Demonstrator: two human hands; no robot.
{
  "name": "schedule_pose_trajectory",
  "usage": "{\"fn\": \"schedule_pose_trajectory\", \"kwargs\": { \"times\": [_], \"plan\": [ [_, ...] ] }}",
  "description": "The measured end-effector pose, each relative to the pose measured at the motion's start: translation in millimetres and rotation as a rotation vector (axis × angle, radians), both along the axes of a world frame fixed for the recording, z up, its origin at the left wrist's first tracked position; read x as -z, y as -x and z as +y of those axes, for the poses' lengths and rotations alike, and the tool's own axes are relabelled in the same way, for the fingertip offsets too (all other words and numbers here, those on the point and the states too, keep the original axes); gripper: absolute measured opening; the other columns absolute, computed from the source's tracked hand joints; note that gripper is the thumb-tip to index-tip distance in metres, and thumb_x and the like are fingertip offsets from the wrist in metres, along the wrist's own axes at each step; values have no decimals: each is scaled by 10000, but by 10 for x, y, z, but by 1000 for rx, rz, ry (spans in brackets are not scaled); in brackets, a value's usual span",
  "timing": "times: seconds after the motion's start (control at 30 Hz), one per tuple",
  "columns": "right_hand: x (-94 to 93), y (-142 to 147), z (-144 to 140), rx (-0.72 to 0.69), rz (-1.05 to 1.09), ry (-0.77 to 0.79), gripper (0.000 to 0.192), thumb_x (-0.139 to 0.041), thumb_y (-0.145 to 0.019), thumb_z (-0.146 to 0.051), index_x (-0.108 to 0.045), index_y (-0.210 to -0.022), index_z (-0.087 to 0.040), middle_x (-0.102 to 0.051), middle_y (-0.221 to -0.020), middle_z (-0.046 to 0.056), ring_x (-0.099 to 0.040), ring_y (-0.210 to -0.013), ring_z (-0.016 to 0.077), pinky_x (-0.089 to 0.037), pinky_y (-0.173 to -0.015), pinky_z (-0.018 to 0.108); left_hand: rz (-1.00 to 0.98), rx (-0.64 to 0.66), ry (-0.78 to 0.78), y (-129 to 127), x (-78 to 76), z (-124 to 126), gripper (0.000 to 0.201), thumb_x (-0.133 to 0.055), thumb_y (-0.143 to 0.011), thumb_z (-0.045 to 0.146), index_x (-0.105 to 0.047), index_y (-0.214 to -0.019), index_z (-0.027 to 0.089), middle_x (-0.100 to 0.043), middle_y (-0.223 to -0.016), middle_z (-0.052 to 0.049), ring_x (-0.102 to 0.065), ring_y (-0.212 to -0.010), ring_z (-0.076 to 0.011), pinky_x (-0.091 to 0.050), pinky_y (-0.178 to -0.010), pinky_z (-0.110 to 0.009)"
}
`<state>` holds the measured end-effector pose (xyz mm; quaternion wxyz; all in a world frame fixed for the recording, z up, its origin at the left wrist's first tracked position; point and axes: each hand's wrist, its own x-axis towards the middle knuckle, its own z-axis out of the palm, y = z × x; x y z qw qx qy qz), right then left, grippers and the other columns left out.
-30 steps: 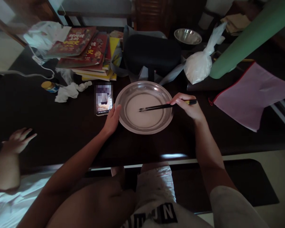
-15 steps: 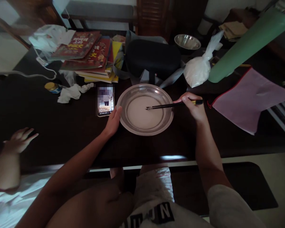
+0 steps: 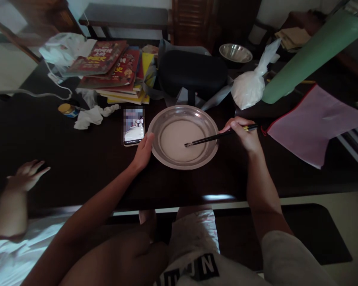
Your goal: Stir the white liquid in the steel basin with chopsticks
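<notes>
A wide metal bowl [image 3: 156, 153] stands on the dark table in front of me. Pale, milky liquid [image 3: 177, 137] lies in its bottom. My left hand [image 3: 143, 150] grips the bowl's left rim, thumb on the edge and the other fingers mostly hidden. In my right hand [image 3: 244, 133] is a pair of dark chopsticks [image 3: 210, 138], held over the right rim. Their tips reach into the liquid near the bowl's middle. Just left of the bowl a lit phone [image 3: 134, 127] lies face up, close to my left fingers.
Behind the bowl sit a black case [image 3: 193, 71] and a tied bag of white powder [image 3: 248, 89]. A green cylinder [image 3: 313, 55] and a pink mesh cloth [image 3: 313, 123] are right. Books [image 3: 107, 65], crumpled tissue [image 3: 91, 117] and a small jar [image 3: 68, 110] lie left. Another person's hand [image 3: 28, 174] rests far left.
The chopsticks have swung slightly, their tips a little lower and their rear ends a bit higher. The phone's picture has changed. My left hand still holds the rim.
</notes>
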<state>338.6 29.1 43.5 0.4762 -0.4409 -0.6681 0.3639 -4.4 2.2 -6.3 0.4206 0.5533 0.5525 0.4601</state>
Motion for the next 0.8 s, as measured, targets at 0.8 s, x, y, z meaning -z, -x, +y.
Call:
{"fn": "schedule_pose_trajectory", "kwargs": {
  "times": [0.8],
  "plan": [
    [-21,9,-12,-53,-32,6,274,-656,-906,-497,-783,-773,-293,-779,-771,-12,-730,-773,174,-556,-771,343,-59,15,9,-3,41,18,585,-493,-908,685,-675,-1152,186,-732,-1162,-118,-649,-1188,-314,-500,-1083,-485]
  ]
}}
